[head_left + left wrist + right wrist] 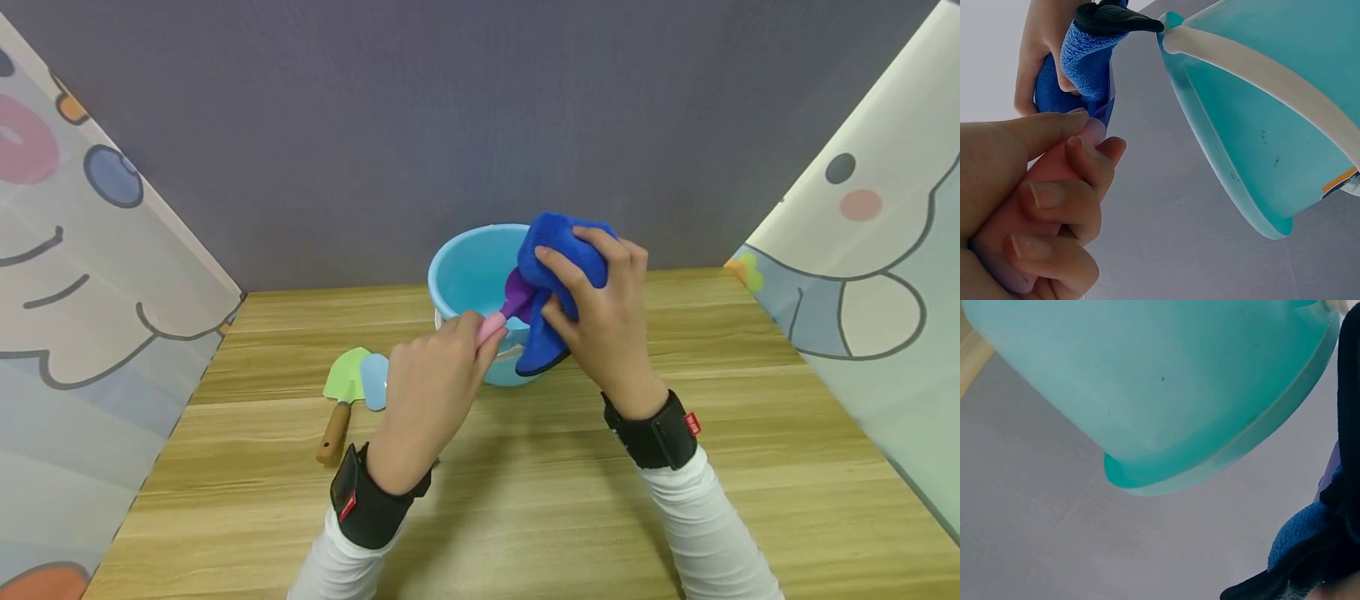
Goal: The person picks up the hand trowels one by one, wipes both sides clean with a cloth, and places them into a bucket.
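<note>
My left hand (431,379) grips the pink handle (491,327) of a toy shovel, its fingers wrapped round it in the left wrist view. The shovel's purple blade (517,293) points up and to the right, over the near rim of a light blue bucket (468,271). With its fingers bent over a blue cloth (573,246), my right hand (611,312) holds the cloth against the blade and hides part of it. One dark-edged corner of the cloth (1088,62) hangs down. In the right wrist view only a bit of cloth (1300,534) shows.
Left of the bucket, a green toy shovel (346,377) with a brown handle lies on the wooden table (540,517). A light blue tool head (373,381) beside it is partly hidden by my left hand. A grey panel (360,150) rises behind the bucket. Cartoon-printed panels flank the table.
</note>
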`<state>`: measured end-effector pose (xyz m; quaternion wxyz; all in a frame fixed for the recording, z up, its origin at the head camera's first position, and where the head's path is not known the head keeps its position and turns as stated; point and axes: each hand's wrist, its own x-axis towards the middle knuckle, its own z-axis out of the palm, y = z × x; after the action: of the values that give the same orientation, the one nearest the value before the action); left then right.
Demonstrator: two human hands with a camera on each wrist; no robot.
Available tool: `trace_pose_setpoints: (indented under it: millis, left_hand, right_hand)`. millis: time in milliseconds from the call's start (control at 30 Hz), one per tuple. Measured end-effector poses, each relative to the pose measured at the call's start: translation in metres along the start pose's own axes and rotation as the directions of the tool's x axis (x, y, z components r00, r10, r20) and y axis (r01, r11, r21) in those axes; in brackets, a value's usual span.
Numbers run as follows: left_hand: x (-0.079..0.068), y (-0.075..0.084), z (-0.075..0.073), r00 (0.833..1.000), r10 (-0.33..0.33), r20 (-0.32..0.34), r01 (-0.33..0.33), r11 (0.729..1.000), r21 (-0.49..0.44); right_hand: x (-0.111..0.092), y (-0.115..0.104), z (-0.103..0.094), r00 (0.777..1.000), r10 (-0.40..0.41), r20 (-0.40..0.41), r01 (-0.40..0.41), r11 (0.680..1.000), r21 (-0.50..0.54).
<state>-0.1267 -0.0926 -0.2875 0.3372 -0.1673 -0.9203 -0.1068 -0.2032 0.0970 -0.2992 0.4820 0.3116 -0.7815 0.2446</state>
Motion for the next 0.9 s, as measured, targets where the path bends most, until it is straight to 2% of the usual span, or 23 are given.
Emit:
trace_pose_setpoints:
  millis: [533, 900]
  left_hand:
    - [0.001, 0.001, 0.000, 1.000, -0.004, -0.023, 0.004, 1.000, -0.013]
    - [0.001, 0.000, 0.000, 1.000, -0.017, 0.000, 0.017, 1.000, -0.021]
  right_hand:
    - [0.003, 0.009, -0.009, 0.998, 0.060, -0.034, -0.059, 0.998, 0.031]
    - [0.004, 0.014, -0.013, 0.990, 0.128, -0.058, -0.126, 0.991, 0.042]
